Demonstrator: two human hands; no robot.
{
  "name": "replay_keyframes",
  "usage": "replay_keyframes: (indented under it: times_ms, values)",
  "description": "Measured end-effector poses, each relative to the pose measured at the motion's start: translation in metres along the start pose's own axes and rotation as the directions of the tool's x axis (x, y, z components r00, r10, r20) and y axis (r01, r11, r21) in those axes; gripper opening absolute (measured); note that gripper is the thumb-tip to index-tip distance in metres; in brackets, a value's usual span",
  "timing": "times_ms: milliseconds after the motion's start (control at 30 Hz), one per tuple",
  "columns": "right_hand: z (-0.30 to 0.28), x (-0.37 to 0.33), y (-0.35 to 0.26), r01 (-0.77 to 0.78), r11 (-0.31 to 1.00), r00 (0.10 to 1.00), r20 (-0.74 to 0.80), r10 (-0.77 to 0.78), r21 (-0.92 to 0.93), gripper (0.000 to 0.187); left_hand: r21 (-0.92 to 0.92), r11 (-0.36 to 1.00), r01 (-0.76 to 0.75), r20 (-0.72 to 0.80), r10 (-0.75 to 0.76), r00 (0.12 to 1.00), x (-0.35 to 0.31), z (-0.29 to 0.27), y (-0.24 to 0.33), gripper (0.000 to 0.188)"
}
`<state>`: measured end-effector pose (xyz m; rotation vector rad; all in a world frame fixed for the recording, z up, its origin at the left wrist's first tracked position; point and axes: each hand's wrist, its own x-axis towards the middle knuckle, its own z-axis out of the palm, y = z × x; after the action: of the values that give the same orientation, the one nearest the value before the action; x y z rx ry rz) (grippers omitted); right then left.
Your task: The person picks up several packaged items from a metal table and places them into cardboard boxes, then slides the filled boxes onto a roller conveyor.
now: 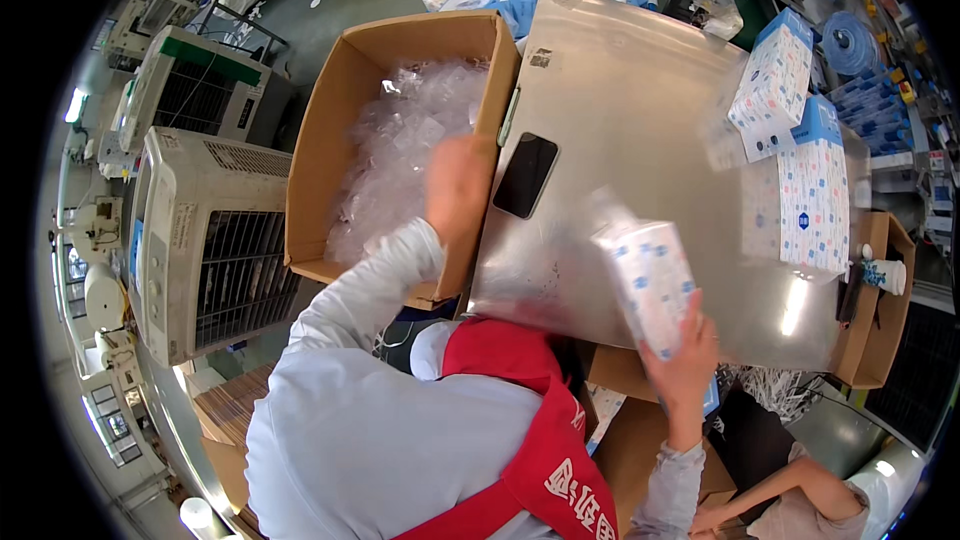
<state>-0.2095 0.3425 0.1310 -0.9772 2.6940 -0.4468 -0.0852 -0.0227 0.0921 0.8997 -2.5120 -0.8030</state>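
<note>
My right hand grips the near end of a white pack with a blue and pink pattern, held tilted over the metal table. The pack is slightly blurred, and its far end looks clear and filmy. My left hand is at the right-hand wall of a big cardboard box, smeared by motion, so its fingers cannot be made out. Inside that box lies a heap of clear plastic pieces. A dark phone rests on the table between my hands.
On the right of the metal table stand similar patterned packs with blue ends. Another cardboard box sits beyond the table's right edge. Grey air coolers stand left. A co-worker's arm shows at lower right.
</note>
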Motion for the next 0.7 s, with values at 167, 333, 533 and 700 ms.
replay_keyframes:
  times_ms: [167,333,533,700]
  values:
    - [-0.039,-0.063,0.012,-0.139,0.977,0.899,-0.394,0.194,0.163,0.106,0.628,0.774,0.082,0.471,-0.462,0.751,-0.042,0.052,-0.203,0.087]
    - [0.019,-0.289,0.048,-0.360,0.842,0.723,-0.450,0.524,0.402,0.073,0.717,0.685,-0.126,0.463,-0.334,0.821,-0.070,0.057,-0.196,0.023]
    - [0.184,-0.376,0.055,-0.318,0.606,0.422,-0.463,0.779,0.730,0.052,0.675,0.709,-0.207,0.509,-0.243,0.826,-0.054,0.036,-0.219,0.025]
    - [0.186,-0.328,0.115,-0.742,0.671,0.617,-0.377,0.691,0.014,0.098,0.747,0.620,-0.238,0.315,-0.015,0.949,-0.027,-0.025,-0.221,0.029]
